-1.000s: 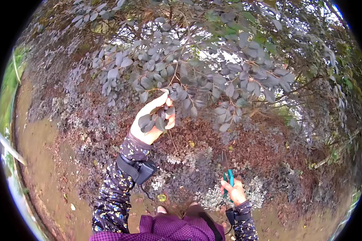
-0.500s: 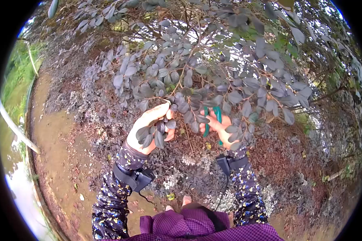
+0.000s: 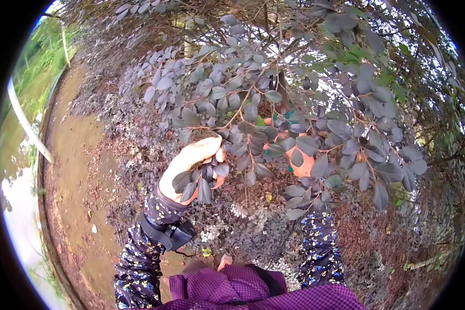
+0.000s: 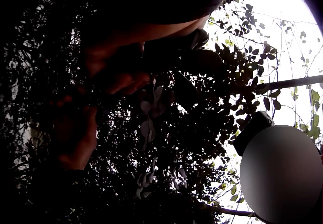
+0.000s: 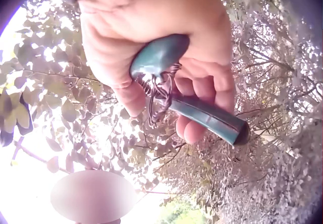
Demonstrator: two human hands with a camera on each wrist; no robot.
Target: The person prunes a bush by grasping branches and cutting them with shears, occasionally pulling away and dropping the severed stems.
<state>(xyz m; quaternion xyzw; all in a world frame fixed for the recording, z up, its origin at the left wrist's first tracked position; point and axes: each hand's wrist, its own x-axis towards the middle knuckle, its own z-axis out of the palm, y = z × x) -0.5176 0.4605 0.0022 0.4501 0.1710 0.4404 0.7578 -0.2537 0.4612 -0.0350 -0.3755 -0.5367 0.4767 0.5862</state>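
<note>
My left hand (image 3: pixel 183 168) pinches the end of a leafy branch (image 3: pixel 241 107) with dark purple-grey leaves. A tuft of leaves (image 3: pixel 204 192) hangs out over its palm. In the right wrist view, my right hand (image 5: pixel 156 37) has its fingers curled round green-handled pruning shears (image 5: pixel 209 121). A coiled spring shows between the two handles. The head view has that hand raised among the leaves to the right of my left hand, partly covered by foliage, with the blades hidden. The left wrist view is very dark, with both hands close together.
Dense shrub branches (image 3: pixel 361 150) spread ahead and to the right. Low shrubs and brown dry growth cover the ground below. A bare dirt path (image 3: pixel 82 181) runs along the left, bordered by a kerb, with a pale pole (image 3: pixel 28 121) beyond.
My right hand has risen with the pruning shears from low near my legs, up and forward into the foliage. My left hand keeps its pinch on the branch. The view has shifted slightly.
</note>
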